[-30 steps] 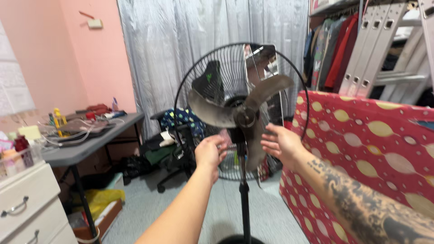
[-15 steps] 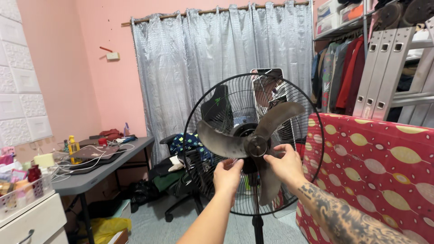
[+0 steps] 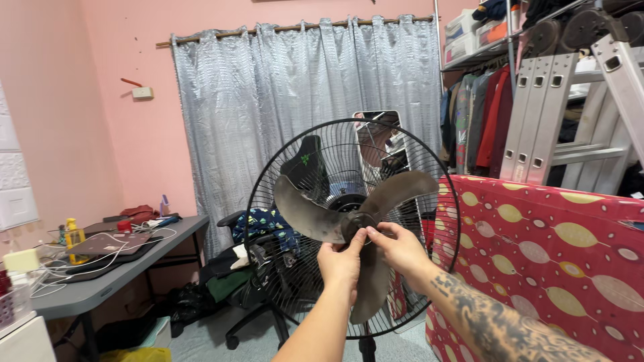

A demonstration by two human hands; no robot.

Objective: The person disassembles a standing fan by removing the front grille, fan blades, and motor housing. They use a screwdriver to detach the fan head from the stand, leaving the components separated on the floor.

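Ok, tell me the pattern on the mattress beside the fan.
The mattress is red with yellow-green and pale ovals and small white dots, seen best in the head view.

Background of the room: silver-grey curtain (image 3: 302, 107) hung on a rod across a pink wall (image 3: 127, 60). At left, a grey tabletop (image 3: 100, 285) bearing a closed laptop (image 3: 111, 243), white cables and a yellow bottle (image 3: 72, 232). Behind, an office chair (image 3: 258, 268) heaped with clothes. At right, a red mattress with yellow ovals (image 3: 557, 268), an aluminium ladder (image 3: 570, 114) and hanging garments (image 3: 479, 114).
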